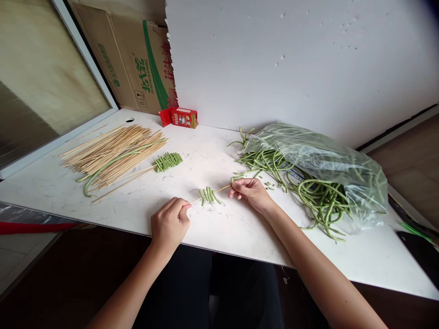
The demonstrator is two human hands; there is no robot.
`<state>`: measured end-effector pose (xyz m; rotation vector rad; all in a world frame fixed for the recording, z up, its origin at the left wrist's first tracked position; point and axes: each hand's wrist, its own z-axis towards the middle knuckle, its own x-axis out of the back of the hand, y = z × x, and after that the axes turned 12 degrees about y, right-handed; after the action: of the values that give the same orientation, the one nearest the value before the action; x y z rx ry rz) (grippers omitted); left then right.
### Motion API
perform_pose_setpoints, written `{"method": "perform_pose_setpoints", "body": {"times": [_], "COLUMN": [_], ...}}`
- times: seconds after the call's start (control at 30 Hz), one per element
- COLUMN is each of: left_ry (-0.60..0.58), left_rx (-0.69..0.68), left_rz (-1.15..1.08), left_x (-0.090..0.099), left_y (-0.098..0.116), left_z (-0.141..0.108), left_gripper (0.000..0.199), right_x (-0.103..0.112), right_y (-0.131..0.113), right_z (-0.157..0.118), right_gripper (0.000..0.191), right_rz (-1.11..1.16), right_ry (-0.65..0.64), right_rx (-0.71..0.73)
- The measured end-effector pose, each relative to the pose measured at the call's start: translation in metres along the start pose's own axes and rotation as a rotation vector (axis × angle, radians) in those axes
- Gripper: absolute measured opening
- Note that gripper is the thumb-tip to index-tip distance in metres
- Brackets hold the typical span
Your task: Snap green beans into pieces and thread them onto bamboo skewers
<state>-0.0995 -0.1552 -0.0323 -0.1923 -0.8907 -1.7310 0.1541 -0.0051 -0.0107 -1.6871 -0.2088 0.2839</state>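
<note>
Between my hands runs a thin wooden skewer (223,188) with several short green bean pieces (209,195) threaded crosswise on its middle. My left hand (171,220) is closed around the skewer's left end. At the right end my right hand (252,193) pinches a green bean piece (233,179) at the skewer's tip; whether the tip is inside it I cannot tell. Left of centre lies a finished-looking bean skewer (168,161), packed tightly with cut pieces. Beside it is a wide pile of bare skewers (113,153), with one long bean (113,162) lying across.
On the right, a clear plastic bag (308,141) spills long green beans (318,198) onto the white table (219,242). Small bean scraps (270,185) lie beyond my right hand. A red box (185,118) stands at the back, near a cardboard carton (137,68) and a white panel (291,59).
</note>
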Motion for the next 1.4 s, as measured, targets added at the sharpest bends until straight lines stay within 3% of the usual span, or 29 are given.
{"method": "perform_pose_setpoints", "body": {"times": [0.5, 1.4], "left_ry": [-0.030, 0.019], "left_rx": [0.052, -0.023], "left_rz": [-0.041, -0.039], "left_x": [0.0000, -0.0007], "left_y": [-0.0015, -0.0020], "left_z": [-0.0002, -0.0003], "left_gripper": [0.020, 0.022], "right_x": [-0.0028, -0.0029], "right_y": [-0.0016, -0.0009], "right_z": [-0.0025, -0.0033], "right_gripper": [0.034, 0.035], "right_rz": [-0.060, -0.044], "right_ry": [0.014, -0.037], "right_rx": [0.101, 0.033]}}
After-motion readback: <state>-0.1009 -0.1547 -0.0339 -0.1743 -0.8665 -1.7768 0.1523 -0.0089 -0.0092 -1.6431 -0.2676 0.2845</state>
